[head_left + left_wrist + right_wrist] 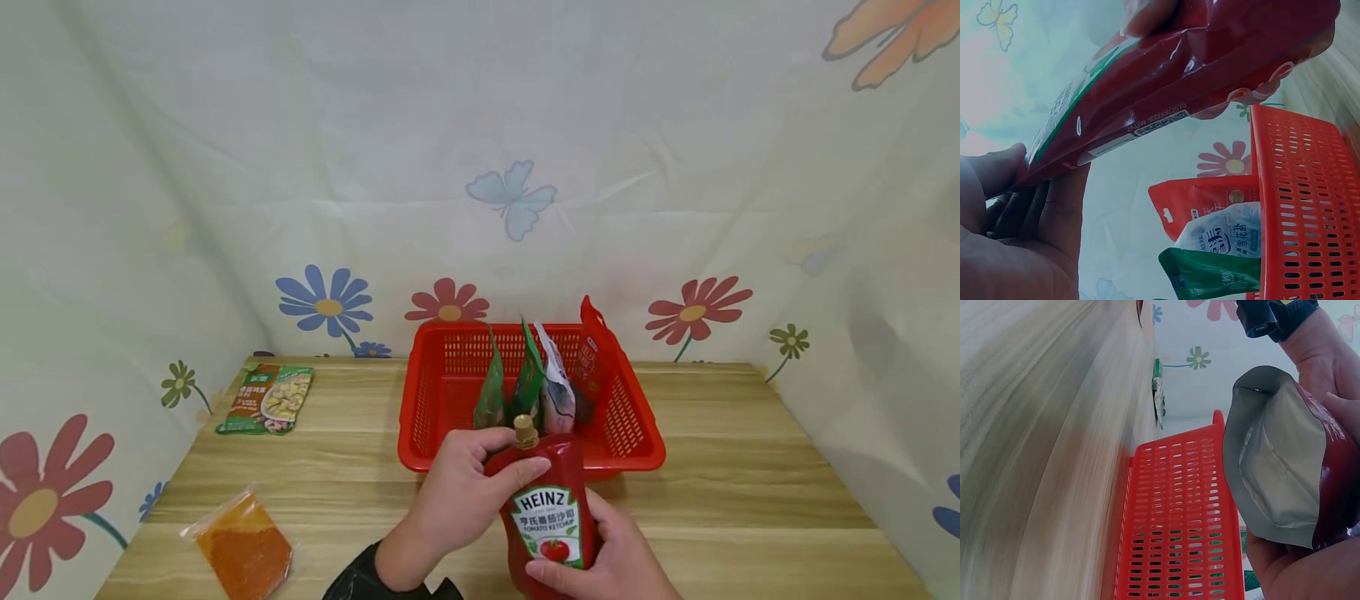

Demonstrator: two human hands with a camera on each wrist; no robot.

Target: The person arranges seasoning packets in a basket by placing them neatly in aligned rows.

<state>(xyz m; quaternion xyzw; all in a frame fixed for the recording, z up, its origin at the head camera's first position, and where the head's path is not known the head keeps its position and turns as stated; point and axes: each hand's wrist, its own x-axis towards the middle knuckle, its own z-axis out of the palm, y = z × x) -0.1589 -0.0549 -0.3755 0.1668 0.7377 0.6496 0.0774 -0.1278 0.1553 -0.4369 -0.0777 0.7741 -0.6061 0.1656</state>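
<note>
A red Heinz tomato ketchup pouch (551, 508) with a gold cap is held in both hands in front of the basket. My left hand (465, 492) grips its upper left corner beside the cap, thumb across the front. Lower down, my right hand (618, 554) holds the right side, its thumb on the label. The right wrist view shows the pouch's silvery bottom (1282, 462). Behind stands a red plastic basket (412, 417), holding green packets (491, 387), a white packet (557, 387) and a red packet (592, 358) upright.
On the table's left lie a green and brown seasoning packet (266, 400) at the back and a clear bag of orange-brown contents (247, 550) nearer the front. A flower-printed cloth (360, 208) encloses the table (720, 500) at the back and sides.
</note>
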